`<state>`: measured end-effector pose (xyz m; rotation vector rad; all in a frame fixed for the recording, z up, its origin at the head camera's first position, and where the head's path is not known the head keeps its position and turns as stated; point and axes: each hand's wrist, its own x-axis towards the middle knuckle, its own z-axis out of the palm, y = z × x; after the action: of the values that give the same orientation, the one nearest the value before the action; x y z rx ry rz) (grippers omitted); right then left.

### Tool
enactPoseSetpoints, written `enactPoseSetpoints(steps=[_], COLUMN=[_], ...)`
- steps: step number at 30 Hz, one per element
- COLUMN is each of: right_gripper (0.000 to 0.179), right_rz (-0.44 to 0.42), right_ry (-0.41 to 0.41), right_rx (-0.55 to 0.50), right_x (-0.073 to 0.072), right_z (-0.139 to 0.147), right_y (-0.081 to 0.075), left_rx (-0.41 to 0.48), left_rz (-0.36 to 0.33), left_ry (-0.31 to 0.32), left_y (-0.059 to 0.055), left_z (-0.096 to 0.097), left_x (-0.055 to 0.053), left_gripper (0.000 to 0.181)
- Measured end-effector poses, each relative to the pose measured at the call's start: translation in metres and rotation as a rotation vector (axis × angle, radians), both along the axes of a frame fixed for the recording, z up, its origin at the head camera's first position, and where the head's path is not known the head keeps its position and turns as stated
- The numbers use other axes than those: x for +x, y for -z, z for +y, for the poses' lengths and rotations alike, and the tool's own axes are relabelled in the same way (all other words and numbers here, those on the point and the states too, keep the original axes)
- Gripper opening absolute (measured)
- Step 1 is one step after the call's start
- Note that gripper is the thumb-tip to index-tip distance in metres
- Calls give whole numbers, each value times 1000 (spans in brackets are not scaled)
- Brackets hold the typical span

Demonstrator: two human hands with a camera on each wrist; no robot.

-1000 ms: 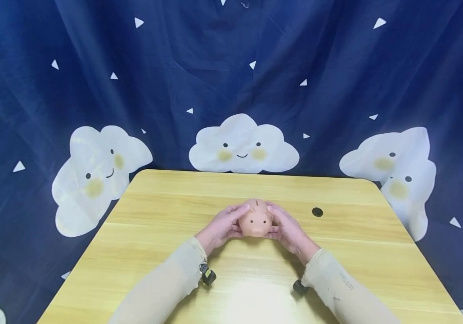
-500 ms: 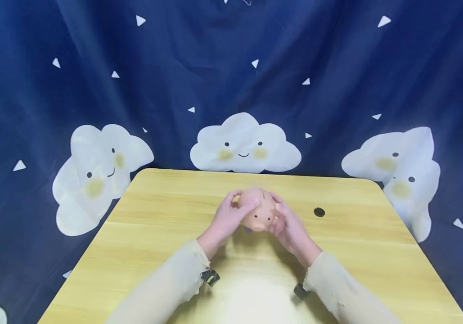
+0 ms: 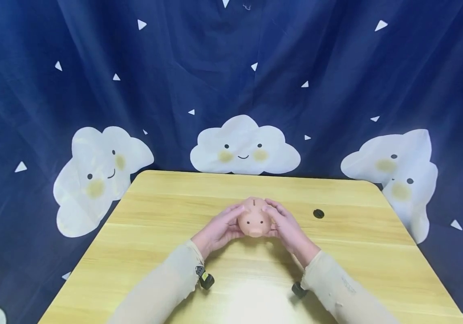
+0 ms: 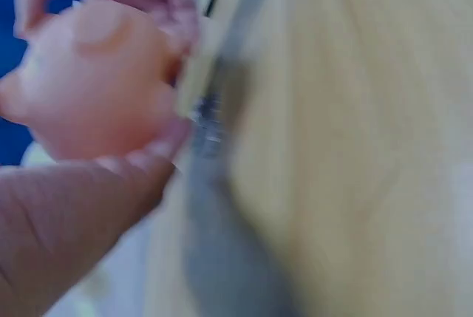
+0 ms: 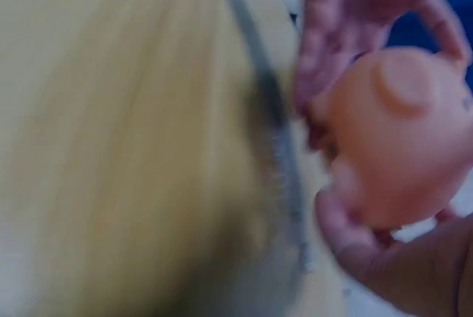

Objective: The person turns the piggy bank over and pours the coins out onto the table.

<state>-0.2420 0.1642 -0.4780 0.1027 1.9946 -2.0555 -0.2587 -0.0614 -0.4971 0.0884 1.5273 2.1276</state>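
Observation:
A pink piggy bank [image 3: 254,220] stands upright around the middle of the table, its snout toward me and the coin slot on top showing. My left hand [image 3: 220,228] holds it from the left, thumb up by the ear and fingers low on the side. From the right, my right hand [image 3: 289,228] grips it in a mirrored way. In the left wrist view the piggy bank [image 4: 103,84] appears blurred, its snout and stubby feet visible between both hands. The right wrist view has the piggy bank [image 5: 403,132] close up too; its underside is hidden there.
A small black round disc [image 3: 318,213] lies on the wooden table [image 3: 166,211], right of the hands. Behind the table's far edge hangs a dark blue curtain [image 3: 215,54] with white clouds. Black wrist cameras sit under both sleeves.
Half a second ago the piggy bank was lifted and tilted between both hands, a dark spot showing underneath. Now it is back down, upright and facing me. The black disc has stayed put.

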Motion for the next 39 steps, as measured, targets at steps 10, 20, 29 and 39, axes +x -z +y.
enactPoseSetpoints(steps=[10, 20, 29, 39], right_gripper=[75, 67, 71, 59], right_rz=[7, 142, -14, 405], right_ry=[3, 6, -28, 36], right_rx=[195, 228, 77, -135], right_x=[0, 8, -5, 9], right_z=[-8, -5, 2, 1], right_y=[-31, -57, -9, -23], left_rx=[190, 200, -2, -120], left_rz=[-55, 61, -39, 342], left_ry=[26, -40, -73, -201], left_y=[13, -9, 3, -50], left_z=[0, 9, 8, 14], left_x=[0, 6, -4, 11], left_gripper=[68, 72, 79, 74])
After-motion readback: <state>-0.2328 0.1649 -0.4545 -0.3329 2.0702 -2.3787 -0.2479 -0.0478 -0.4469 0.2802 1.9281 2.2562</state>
